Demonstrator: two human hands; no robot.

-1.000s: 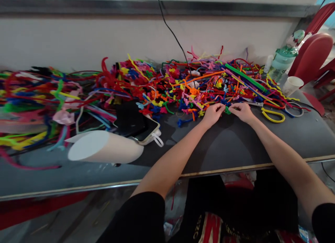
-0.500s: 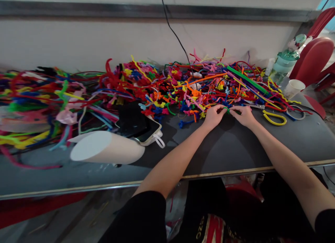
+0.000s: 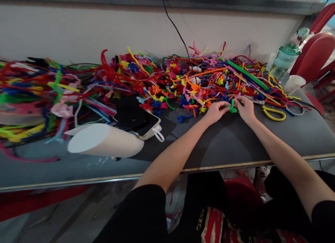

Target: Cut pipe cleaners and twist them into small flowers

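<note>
Between my two hands is a small green pipe cleaner (image 3: 232, 108), bent into a looped shape with a short end sticking up. My left hand (image 3: 216, 112) pinches its left side with thumb and fingertips. From the other side, my right hand (image 3: 245, 108) grips the upright end, thumb and forefinger together. Both hands are just above the dark table, at the front of a heap of coloured pipe cleaners (image 3: 209, 91). Scissors with a yellow handle (image 3: 274, 114) lie to the right of my right hand.
To the left, a white paper roll (image 3: 123, 142) lies beside a phone (image 3: 149, 126) and a black flat item (image 3: 128, 114). More pipe cleaners (image 3: 39, 96) spread over the left side. A paper cup (image 3: 294, 84) and a green bottle (image 3: 288, 56) stand at the right. A black cable (image 3: 178, 32) hangs behind.
The green pipe cleaner shows more fully now, with its end upright. My right hand has turned and risen slightly, and my hands are a little further apart. The view has tilted slightly.
</note>
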